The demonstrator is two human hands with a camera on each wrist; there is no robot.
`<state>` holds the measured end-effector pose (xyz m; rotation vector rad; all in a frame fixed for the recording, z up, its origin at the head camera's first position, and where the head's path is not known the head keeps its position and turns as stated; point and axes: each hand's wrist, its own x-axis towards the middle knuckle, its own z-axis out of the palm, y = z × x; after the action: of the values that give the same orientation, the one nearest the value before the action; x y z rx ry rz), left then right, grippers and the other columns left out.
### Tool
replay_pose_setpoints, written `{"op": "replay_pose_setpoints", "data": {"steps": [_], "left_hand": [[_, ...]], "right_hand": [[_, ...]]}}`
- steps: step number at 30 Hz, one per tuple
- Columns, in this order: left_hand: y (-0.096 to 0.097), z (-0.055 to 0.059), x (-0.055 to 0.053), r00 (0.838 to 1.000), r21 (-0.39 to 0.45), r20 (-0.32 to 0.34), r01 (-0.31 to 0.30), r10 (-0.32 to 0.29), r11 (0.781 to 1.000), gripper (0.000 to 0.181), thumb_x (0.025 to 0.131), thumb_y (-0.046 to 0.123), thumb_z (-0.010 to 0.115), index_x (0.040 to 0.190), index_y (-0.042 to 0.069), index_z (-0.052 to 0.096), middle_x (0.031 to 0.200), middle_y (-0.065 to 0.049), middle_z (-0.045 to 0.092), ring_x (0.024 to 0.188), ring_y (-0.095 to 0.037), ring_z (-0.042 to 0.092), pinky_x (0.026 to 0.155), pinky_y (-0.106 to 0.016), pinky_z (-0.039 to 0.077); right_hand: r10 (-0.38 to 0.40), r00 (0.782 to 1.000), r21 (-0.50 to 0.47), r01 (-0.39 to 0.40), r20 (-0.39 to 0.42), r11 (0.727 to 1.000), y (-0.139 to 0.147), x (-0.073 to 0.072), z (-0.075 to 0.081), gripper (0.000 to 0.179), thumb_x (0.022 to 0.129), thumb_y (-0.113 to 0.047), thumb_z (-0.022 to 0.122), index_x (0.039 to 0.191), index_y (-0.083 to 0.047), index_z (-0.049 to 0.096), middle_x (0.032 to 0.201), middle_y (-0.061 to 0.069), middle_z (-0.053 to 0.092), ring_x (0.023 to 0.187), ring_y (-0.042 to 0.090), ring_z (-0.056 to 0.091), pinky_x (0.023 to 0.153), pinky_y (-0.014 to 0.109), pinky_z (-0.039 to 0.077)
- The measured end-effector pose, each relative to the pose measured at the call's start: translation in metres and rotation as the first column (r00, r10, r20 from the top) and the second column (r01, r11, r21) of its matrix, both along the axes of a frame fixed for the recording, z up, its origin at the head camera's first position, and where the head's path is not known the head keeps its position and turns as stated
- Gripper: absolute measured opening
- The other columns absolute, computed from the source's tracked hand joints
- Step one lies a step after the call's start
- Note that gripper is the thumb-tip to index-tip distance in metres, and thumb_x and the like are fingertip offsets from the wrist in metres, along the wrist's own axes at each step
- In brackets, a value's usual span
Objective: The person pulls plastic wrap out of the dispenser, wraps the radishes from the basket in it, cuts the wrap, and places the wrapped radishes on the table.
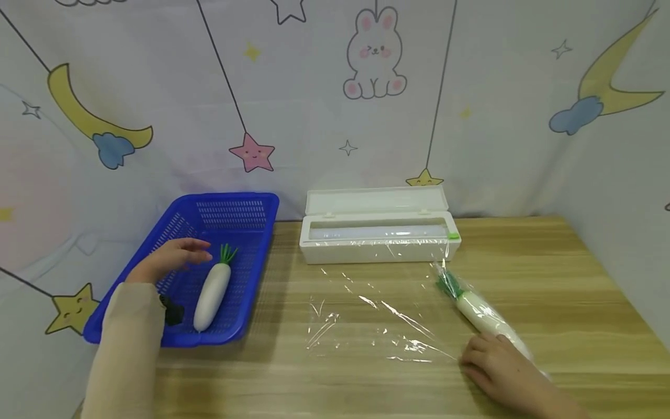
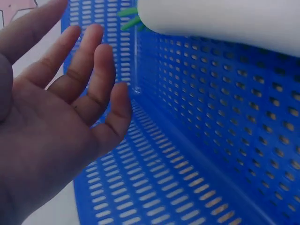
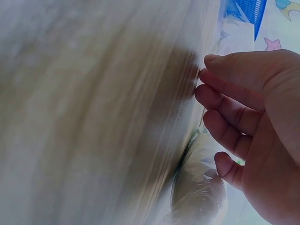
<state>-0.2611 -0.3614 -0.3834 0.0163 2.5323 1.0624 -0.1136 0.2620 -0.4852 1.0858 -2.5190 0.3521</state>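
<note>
My left hand [image 1: 173, 259] hovers over a blue plastic basket [image 1: 238, 331], its fingers loosely spread and holding nothing. Below it in the basket lies a white radish [image 1: 213, 297] with green stalks; the left wrist view shows the radish [image 2: 211, 21] apart from the fingers. On the table, my right hand [image 1: 497, 366] pinches the near right corner of a clear sheet of plastic wrap [image 1: 398, 317], and creases run toward its fingertips. Just beyond this hand lies another white radish [image 1: 492, 317], covered in clear wrap; the hand hides part of it.
A white wrap dispenser box [image 1: 345, 253] stands at the back of the table [image 1: 523, 250], lid raised, with a film roll inside and a green slider at its right end. A dark object [image 1: 173, 312] lies in the basket beside the left sleeve. Printed cloth hangs behind.
</note>
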Motion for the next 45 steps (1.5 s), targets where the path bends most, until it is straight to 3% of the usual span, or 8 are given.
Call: {"op": "replay_pose_setpoints", "data": {"steps": [5,9,17,25,30,38,45], "left_hand": [[-0.005,-0.013,-0.004,0.994,0.067,0.099,0.047,-0.054,0.997,0.072,0.093,0.028,0.063,0.145,-0.008,0.029,0.135,-0.027,0.046,0.122,-0.039,0.048,0.1,-0.06,0.037],[-0.006,-0.016,-0.006,0.984,0.098,0.165,0.053,-0.069,0.994,0.076,0.091,0.023,0.066,0.146,-0.008,0.024,0.135,-0.028,0.043,0.122,-0.04,0.048,0.099,-0.061,0.038],[-0.001,-0.016,-0.006,0.952,0.087,0.281,0.097,-0.118,0.991,0.09,0.086,0.016,0.071,0.148,-0.005,0.01,0.13,-0.028,0.042,0.114,-0.034,0.052,0.093,-0.061,0.042],[0.006,-0.024,-0.009,0.923,0.074,0.368,0.096,-0.117,0.993,0.092,0.082,0.014,0.073,0.144,-0.009,0.009,0.128,-0.034,0.042,0.11,-0.036,0.055,0.092,-0.06,0.044],[0.006,-0.03,-0.011,0.919,0.101,0.381,0.071,-0.105,0.992,0.09,0.082,0.012,0.073,0.144,-0.007,0.011,0.127,-0.032,0.045,0.105,-0.032,0.058,0.089,-0.056,0.049],[0.006,-0.03,-0.01,0.928,0.128,0.357,0.068,-0.11,0.989,0.089,0.08,0.01,0.071,0.145,-0.006,0.011,0.125,-0.029,0.048,0.102,-0.029,0.059,0.087,-0.052,0.05],[0.004,-0.027,-0.01,0.956,0.242,0.255,0.083,-0.146,0.967,0.089,0.083,0.007,0.067,0.147,-0.007,0.007,0.127,-0.031,0.046,0.102,-0.028,0.058,0.084,-0.052,0.051]], "right_hand": [[0.01,1.0,-0.005,-0.01,-0.017,1.0,0.002,0.001,-0.002,0.017,0.067,-0.019,0.08,0.079,-0.025,0.069,0.084,-0.019,0.054,0.079,0.007,0.05,0.069,0.028,0.039],[0.011,1.0,-0.01,-0.011,-0.019,1.0,0.004,0.002,-0.003,0.018,0.066,-0.019,0.08,0.079,-0.025,0.069,0.084,-0.019,0.054,0.08,0.007,0.05,0.07,0.028,0.039],[0.027,0.999,-0.026,-0.028,-0.022,0.999,0.003,0.0,-0.002,0.017,0.066,-0.018,0.079,0.079,-0.024,0.069,0.085,-0.019,0.055,0.081,0.006,0.05,0.073,0.024,0.035],[0.018,1.0,-0.025,-0.018,-0.018,1.0,0.001,-0.001,0.002,0.015,0.067,-0.018,0.078,0.079,-0.023,0.07,0.085,-0.02,0.054,0.082,0.004,0.049,0.077,0.023,0.033],[0.018,1.0,-0.018,-0.019,-0.022,1.0,0.002,-0.002,0.002,0.016,0.067,-0.018,0.078,0.079,-0.023,0.07,0.086,-0.019,0.054,0.081,0.006,0.049,0.076,0.025,0.035],[-0.005,1.0,-0.007,0.005,-0.012,1.0,0.001,-0.001,0.004,0.014,0.069,-0.02,0.078,0.08,-0.025,0.07,0.086,-0.02,0.054,0.082,0.005,0.049,0.076,0.024,0.034],[0.006,1.0,-0.013,-0.006,-0.002,1.0,0.001,0.0,0.003,0.015,0.069,-0.018,0.078,0.081,-0.023,0.07,0.086,-0.018,0.055,0.081,0.007,0.049,0.071,0.028,0.039]]}}
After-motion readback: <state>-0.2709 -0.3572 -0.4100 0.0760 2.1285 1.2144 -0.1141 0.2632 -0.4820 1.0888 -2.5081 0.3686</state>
